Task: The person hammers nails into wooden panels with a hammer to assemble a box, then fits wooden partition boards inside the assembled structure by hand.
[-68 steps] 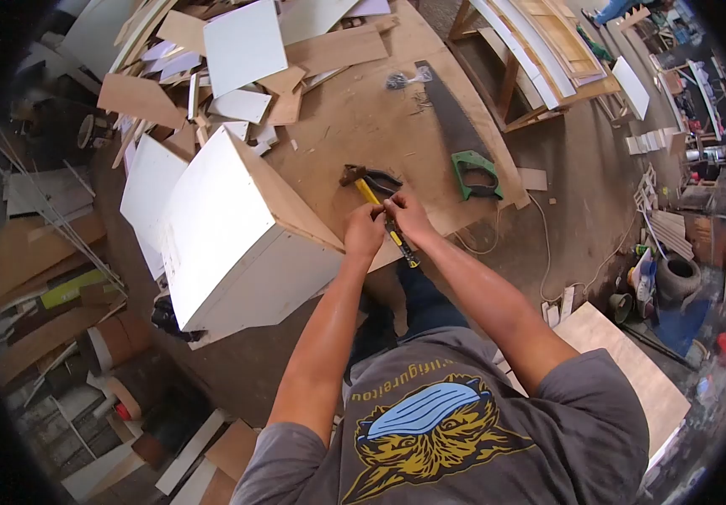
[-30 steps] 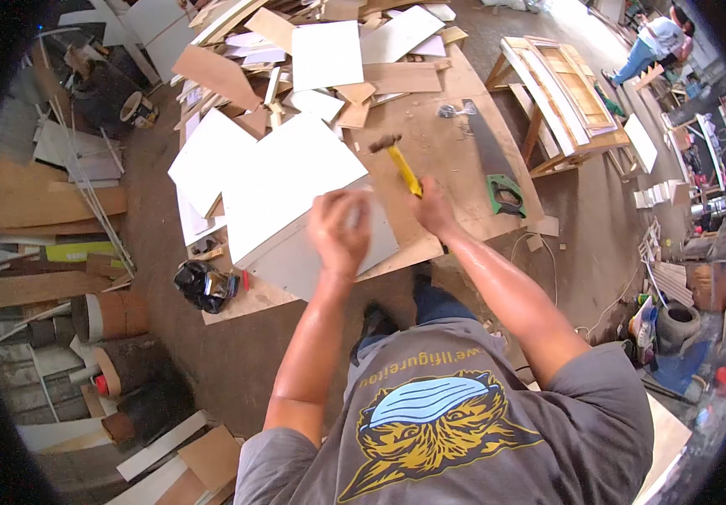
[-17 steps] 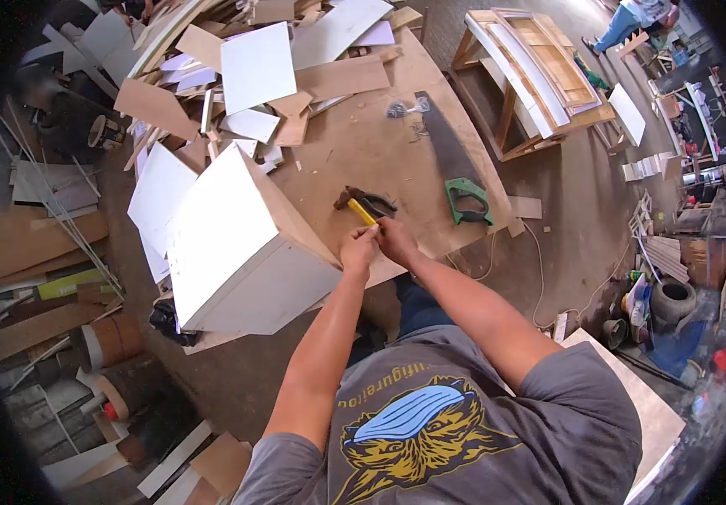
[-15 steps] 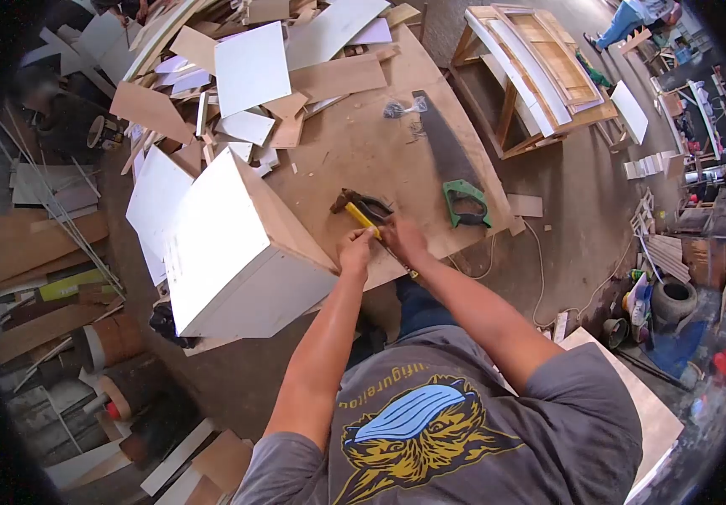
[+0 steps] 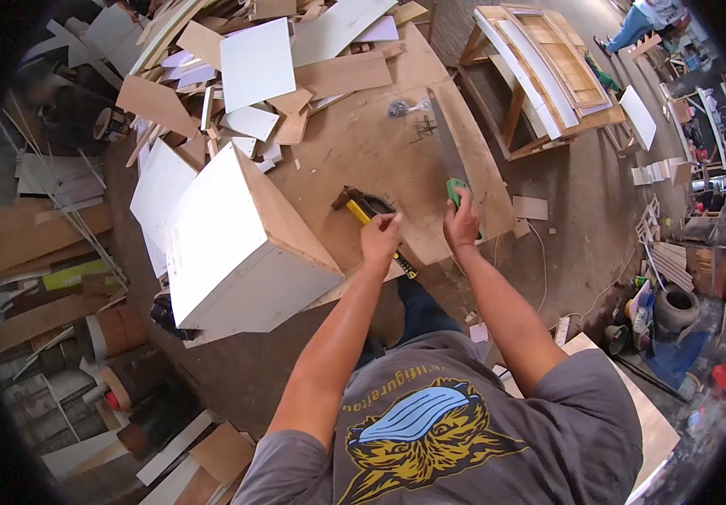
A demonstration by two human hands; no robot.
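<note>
Right hand (image 5: 462, 222) wrapped around a saw (image 5: 445, 139), left hand (image 5: 381, 241) by a hammer (image 5: 359, 212)

Well to the right of the white box (image 5: 211, 240), the right hand's fingers are closed around the saw's green handle (image 5: 457, 187). From that grip the dark blade runs toward the far end of the brown worktop (image 5: 329, 160), looking narrow — probably tipped onto its edge, though the bent view makes that hard to judge.

Nearer the box, just off its right side, the left hand is loosely curled with its fingertips drawn together; whether anything small is pinched there cannot be told. It covers the middle of the hammer in the view, and touch or gap between them is unclear. The hammer lies slantwise — head toward the box, yellow-and-black handle pointing away from it. A black tool (image 5: 377, 204) with curved handles lies beside it, on the side farther from the box.

The box stands on the same worktop, a bare wood edge between its white panels. Beyond it is a heap of board offcuts (image 5: 258, 67); beyond and to its right lies a small clear plastic bag (image 5: 398, 108).
</note>
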